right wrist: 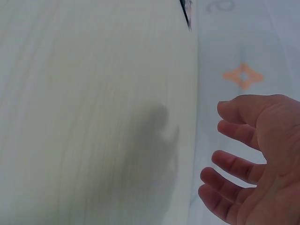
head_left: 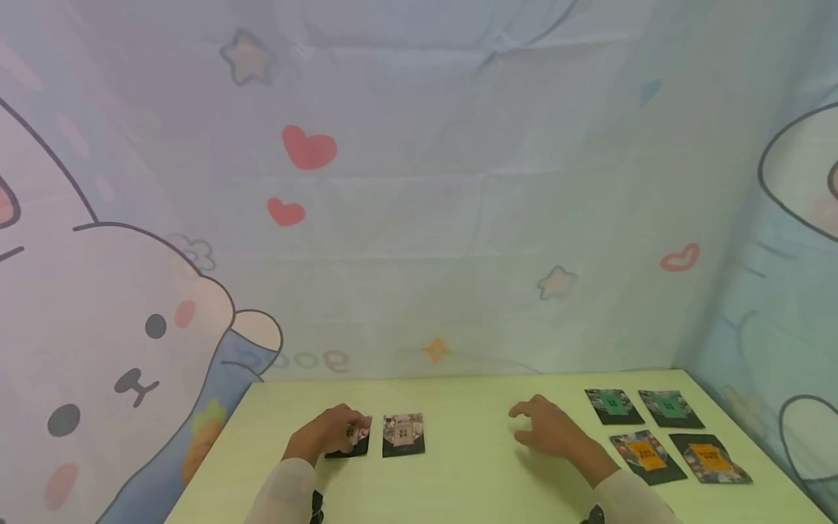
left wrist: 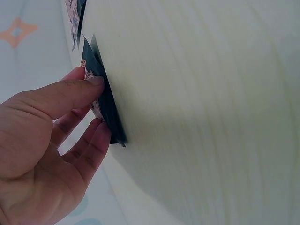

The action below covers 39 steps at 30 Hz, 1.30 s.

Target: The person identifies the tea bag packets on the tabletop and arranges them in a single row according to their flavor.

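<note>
The left hand (left wrist: pixel 49 140) pinches a dark packet (left wrist: pixel 108 110) with a printed face between thumb and fingers, near the tabletop's (left wrist: pixel 211 112) edge that borders the pale backdrop (left wrist: pixel 28 65) (whether the packet touches the surface is hard to tell). Farther along that edge lies a second packet (left wrist: pixel 75 14), only partly in view. An orange four-pointed star (left wrist: pixel 9 35) marks the backdrop.
</note>
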Tool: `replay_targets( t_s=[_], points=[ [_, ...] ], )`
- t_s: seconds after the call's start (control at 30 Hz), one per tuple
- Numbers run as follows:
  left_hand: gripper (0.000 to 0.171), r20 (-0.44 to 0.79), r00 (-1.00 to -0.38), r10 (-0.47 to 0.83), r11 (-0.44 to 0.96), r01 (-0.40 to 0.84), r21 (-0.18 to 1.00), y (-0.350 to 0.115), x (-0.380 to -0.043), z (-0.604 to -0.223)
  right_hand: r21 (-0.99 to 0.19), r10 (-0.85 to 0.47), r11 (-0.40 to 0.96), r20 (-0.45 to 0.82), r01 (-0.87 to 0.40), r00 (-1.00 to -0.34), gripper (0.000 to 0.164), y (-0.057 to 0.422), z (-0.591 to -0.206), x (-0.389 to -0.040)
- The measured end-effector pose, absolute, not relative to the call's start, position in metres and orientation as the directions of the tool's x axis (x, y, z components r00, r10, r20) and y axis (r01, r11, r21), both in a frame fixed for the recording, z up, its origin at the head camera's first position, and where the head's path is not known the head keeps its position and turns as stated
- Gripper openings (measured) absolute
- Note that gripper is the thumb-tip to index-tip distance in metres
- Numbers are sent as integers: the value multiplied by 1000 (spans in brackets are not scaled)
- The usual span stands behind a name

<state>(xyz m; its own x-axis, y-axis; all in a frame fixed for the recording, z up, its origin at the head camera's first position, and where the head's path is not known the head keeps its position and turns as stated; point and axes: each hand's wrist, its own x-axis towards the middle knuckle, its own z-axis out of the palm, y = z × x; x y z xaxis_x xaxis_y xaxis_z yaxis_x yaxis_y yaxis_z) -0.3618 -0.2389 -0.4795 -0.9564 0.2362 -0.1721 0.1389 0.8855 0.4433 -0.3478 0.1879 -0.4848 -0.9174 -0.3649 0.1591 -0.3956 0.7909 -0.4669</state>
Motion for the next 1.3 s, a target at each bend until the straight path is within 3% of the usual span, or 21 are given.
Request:
replay_targets(
  t_s=[0.6, 0.87, 1.13, 1.3],
  points=[
    [52, -195, -954, 226, 892, 122, 435, -238, -365, -480, -426, -290, 866, 2, -263, -957, 38, 320, -481, -339],
    [52, -190, -957, 219, 896, 120, 427, -238, -361, -476, -478, -252, 858, -71, -188, -965, 34, 343, -483, -331],
    [52, -175, -961, 214, 900, 124, 419, -237, -361, -476, -412, -343, 858, -13, -308, -939, 25, 360, -493, -330],
    [52, -173, -962, 210, 900, 121, 419, -238, -362, -479, -416, -300, 871, -25, -262, -954, 30, 363, -505, -331]
  ],
)
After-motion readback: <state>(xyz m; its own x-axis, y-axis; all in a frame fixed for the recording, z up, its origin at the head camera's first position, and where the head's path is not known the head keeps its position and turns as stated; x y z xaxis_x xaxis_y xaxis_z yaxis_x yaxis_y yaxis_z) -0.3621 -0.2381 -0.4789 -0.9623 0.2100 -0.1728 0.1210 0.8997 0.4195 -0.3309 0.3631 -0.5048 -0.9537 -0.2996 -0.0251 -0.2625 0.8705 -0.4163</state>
